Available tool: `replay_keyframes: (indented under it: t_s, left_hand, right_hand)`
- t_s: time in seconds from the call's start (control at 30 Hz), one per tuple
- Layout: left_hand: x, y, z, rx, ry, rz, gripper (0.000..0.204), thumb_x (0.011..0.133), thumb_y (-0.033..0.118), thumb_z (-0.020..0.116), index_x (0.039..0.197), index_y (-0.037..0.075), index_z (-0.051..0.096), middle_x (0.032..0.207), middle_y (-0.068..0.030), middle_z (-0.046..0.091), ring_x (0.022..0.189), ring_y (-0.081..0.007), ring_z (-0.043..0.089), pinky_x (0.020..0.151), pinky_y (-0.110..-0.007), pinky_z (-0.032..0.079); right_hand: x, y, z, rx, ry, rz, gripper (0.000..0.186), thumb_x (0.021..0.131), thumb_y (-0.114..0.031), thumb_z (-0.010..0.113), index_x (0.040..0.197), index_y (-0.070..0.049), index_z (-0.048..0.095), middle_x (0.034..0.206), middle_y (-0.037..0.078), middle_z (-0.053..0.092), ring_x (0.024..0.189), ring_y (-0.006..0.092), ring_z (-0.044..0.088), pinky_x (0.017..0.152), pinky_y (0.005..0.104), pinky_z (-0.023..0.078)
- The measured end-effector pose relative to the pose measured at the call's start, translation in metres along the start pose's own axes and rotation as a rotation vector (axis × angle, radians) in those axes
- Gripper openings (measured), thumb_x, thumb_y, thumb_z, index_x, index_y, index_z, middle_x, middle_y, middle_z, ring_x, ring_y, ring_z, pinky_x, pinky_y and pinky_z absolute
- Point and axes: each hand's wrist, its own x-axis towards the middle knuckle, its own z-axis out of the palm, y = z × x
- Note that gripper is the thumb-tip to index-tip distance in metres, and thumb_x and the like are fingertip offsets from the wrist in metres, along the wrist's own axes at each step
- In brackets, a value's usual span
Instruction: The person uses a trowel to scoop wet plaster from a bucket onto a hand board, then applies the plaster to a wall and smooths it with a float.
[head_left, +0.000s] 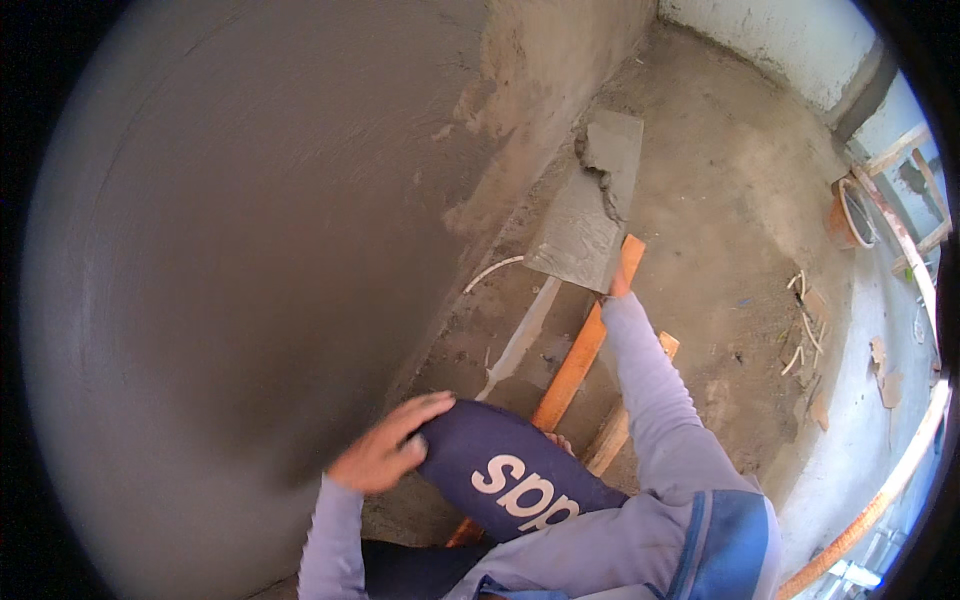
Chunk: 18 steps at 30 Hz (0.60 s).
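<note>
My right hand (621, 284) is at the near right corner of a long flat board (580, 235) coated in wet grey mortar, gripping it. Most of its fingers are hidden by the board's edge. A ragged ridge of mortar (601, 172) runs along the board's far part. My left hand (385, 450) holds nothing. Its fingers are stretched out and apart, beside my bent knee (510, 465) in dark blue cloth. To its left rises a wall (250, 250) with smooth, damp grey plaster.
Orange-brown wooden planks (572, 370) lie below the board. A thin pale hose (493, 270) curves by the wall's foot. Farther right are a bucket (845, 215), broken scraps (805, 320) and a wooden frame (895, 150) on the dusty floor (730, 210).
</note>
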Motion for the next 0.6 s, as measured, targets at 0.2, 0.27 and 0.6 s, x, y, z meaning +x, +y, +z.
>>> replay_keyframes:
  t_s: [0.2, 0.27, 0.6]
  left_hand:
    - [-0.175, -0.062, 0.062, -0.445, 0.412, -0.444, 0.078, 0.091, 0.055, 0.048, 0.139, -0.004, 0.034, 0.138, -0.0215, 0.043, 0.128, -0.0275, 0.042, 0.107, -0.041, 0.032]
    - [-0.231, -0.047, 0.086, -0.158, 0.507, -0.701, 0.075, 0.09, 0.058, 0.043, 0.135, -0.002, 0.039, 0.13, -0.0198, 0.052, 0.122, -0.033, 0.049, 0.106, -0.046, 0.033]
    - [-0.3, 0.006, 0.153, -0.348, 1.051, -1.112, 0.06, 0.095, 0.044, 0.041, 0.132, -0.002, 0.045, 0.129, -0.0198, 0.053, 0.122, -0.0288, 0.048, 0.103, -0.038, 0.036]
  right_hand:
    - [0.078, 0.108, 0.056, 0.24, 0.033, -0.177, 0.052, 0.093, -0.042, 0.047, 0.133, -0.009, 0.045, 0.124, 0.008, 0.055, 0.108, 0.0216, 0.056, 0.09, 0.0343, 0.047]
    - [0.1, 0.123, 0.07, 0.014, 0.089, -0.31, 0.047, 0.09, -0.031, 0.053, 0.13, -0.008, 0.046, 0.122, 0.01, 0.055, 0.105, 0.0208, 0.056, 0.088, 0.0348, 0.046]
    - [0.056, 0.052, 0.164, -0.741, 0.247, -0.958, 0.048, 0.068, -0.001, 0.057, 0.116, -0.005, 0.054, 0.096, 0.02, 0.062, 0.086, 0.035, 0.063, 0.078, 0.0405, 0.049]
